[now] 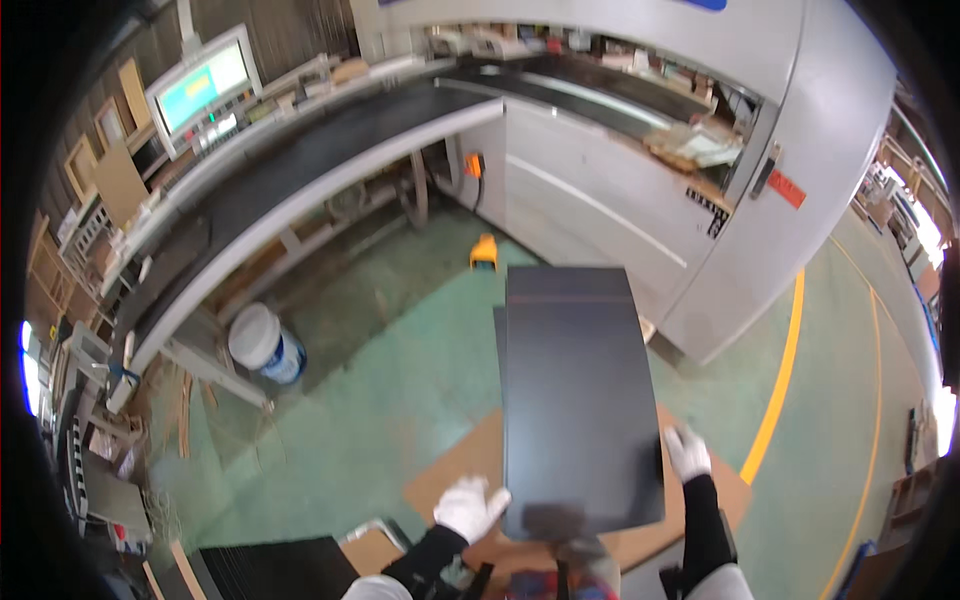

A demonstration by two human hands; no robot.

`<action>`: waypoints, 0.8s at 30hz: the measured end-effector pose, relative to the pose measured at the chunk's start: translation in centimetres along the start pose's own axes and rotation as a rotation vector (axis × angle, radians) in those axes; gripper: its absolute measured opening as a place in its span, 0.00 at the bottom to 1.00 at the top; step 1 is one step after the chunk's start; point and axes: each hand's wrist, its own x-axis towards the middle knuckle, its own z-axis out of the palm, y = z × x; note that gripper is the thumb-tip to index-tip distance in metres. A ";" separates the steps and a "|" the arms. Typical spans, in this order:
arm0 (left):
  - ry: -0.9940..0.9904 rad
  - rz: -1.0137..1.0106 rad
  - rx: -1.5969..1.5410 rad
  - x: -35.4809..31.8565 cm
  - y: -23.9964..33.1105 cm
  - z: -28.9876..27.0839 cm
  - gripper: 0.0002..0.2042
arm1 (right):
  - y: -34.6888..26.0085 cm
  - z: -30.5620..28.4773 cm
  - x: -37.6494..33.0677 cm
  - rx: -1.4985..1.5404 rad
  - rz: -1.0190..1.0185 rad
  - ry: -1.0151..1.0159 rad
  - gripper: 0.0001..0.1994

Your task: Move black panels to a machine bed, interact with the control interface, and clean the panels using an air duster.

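White gloves are worn on both hands, and one dark panel is held between them, out in front of the body. Its near left corner is gripped by the left hand, fingers curled against the edge; its right edge, near the lower corner, is pinched by the right hand. A second dark edge is seen along the panel's left side, so whether one board or two is carried cannot be told. One brown cardboard sheet is laid on the green floor beneath the panel, and one stack of dark boards is seen at the lower left. Open floor is left ahead and to the left; to the right, room is bounded by one yellow line. Further off, one white bucket is stood under the long black conveyor, one orange pedal is set by the grey machine, and one monitor is mounted beyond.
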 end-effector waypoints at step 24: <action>-1.000 0.274 -0.156 -11.7 4.9 9.0 0.30 | 16.8 9.3 -39.3 0.219 0.812 -0.085 0.24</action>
